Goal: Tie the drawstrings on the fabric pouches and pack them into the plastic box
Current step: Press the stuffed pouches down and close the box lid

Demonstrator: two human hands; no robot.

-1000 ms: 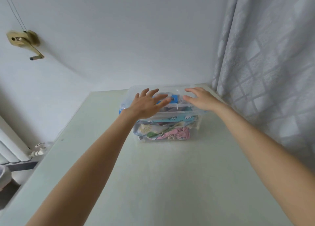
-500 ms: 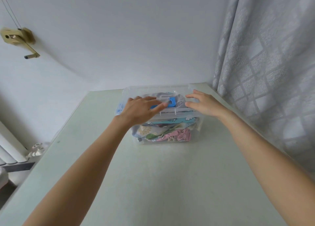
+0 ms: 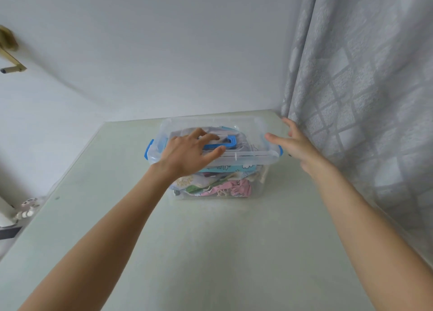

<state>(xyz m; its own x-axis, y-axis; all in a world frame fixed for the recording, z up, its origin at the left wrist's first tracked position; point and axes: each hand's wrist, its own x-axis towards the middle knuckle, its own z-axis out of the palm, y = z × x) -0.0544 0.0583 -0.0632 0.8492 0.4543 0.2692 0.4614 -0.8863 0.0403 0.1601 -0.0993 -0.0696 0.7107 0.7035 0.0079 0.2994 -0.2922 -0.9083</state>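
Clear plastic forms the box (image 3: 236, 163), which stands at the far end of the pale green table (image 3: 210, 252) with its lid (image 3: 248, 132) on, a blue latch (image 3: 148, 149) at its left end, and the printed fabric pouches (image 3: 225, 186) visible through the near wall. The left hand (image 3: 187, 153) lies flat on the lid with fingers spread and nearly straight, the fingertips over the blue handle (image 3: 228, 144), gripping nothing. The right hand (image 3: 293, 144) is just beside the right end of the box, near the grey curtain (image 3: 363, 99), fingers extended and relaxed, holding nothing; contact with the box cannot be determined.
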